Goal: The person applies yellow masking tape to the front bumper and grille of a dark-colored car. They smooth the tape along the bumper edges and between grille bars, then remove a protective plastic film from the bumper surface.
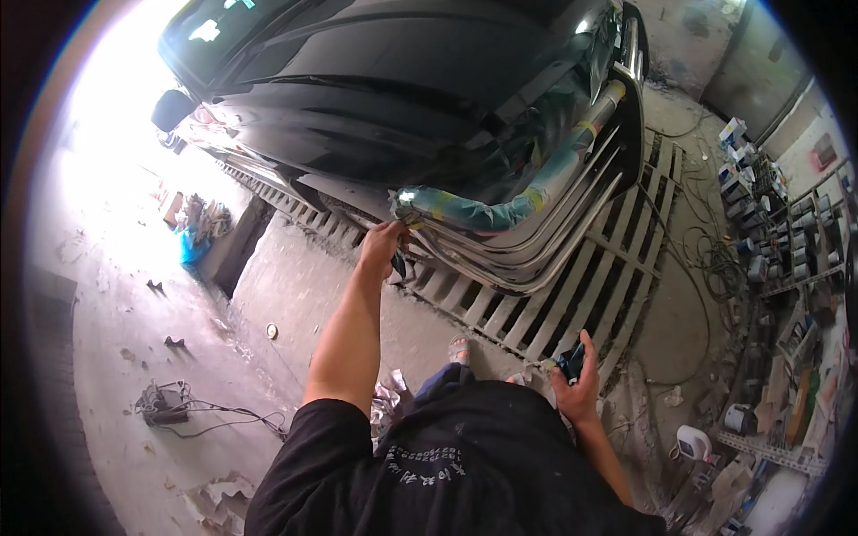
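A chrome front guard point(536, 284) curves around the nose of a black car point(349, 116). Greenish masking film point(487, 217), banded with yellow tape, wraps its upper tube. My left hand point(382, 247) reaches forward to the left end of that tube, its fingers closed on the film's edge. Something small and dark shows just below those fingers; its kind is unclear. Low on the right, my right hand point(576, 384) is held away from the car, with thumb and fingers around a small dark object point(568, 363). Its kind cannot be made out.
A slatted floor grate point(617, 268) runs beneath the car's front. Shelves of cans point(800, 241) line the right wall, and hoses point(710, 259) coil beside them. A dark box with cables point(165, 404) lies on the floor at left, and a blue bag point(192, 246) lies farther back.
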`<state>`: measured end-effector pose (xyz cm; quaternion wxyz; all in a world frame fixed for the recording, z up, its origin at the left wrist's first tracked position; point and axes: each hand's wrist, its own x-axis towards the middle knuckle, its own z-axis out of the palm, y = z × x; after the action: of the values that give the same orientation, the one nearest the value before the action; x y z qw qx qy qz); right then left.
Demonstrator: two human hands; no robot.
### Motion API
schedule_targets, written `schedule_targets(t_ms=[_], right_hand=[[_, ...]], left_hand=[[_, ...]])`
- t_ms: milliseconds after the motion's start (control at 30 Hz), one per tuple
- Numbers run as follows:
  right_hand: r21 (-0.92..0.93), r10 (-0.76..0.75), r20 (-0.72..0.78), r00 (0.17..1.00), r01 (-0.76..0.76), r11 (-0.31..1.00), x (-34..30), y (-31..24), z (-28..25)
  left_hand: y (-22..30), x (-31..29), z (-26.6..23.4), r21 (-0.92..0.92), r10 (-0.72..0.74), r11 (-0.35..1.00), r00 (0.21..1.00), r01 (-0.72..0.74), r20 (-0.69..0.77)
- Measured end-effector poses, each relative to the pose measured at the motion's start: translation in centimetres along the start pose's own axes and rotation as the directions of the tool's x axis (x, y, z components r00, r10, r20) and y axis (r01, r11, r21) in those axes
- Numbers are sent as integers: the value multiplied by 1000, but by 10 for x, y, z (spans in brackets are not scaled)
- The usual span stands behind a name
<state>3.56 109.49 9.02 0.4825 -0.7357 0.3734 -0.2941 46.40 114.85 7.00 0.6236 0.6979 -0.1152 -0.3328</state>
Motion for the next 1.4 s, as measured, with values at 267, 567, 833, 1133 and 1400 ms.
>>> schedule_targets(t_ms=[267, 567, 833, 1133, 1400], right_hand=[[1, -54, -20, 998, 54, 999, 2, -2, 3], [26, -38, -80, 996, 40, 999, -5, 7, -2], [-83, -86, -56, 995, 81, 993, 0, 4, -5], [-92, -71, 0, 997, 71, 993, 10, -12, 14], [-122, -93, 40, 995, 97, 988, 12, -18, 26]], left_hand=[[-15, 18, -8, 163, 27, 986, 998, -18, -56], [-27, 0, -26, 83, 170, 983, 983, -164, -75], [-7, 12, -18, 331, 153, 926, 982, -183, 115], [11, 24, -20, 506, 57, 853, 985, -131, 160], [-82, 45, -50, 913, 79, 198, 934, -357, 348]])
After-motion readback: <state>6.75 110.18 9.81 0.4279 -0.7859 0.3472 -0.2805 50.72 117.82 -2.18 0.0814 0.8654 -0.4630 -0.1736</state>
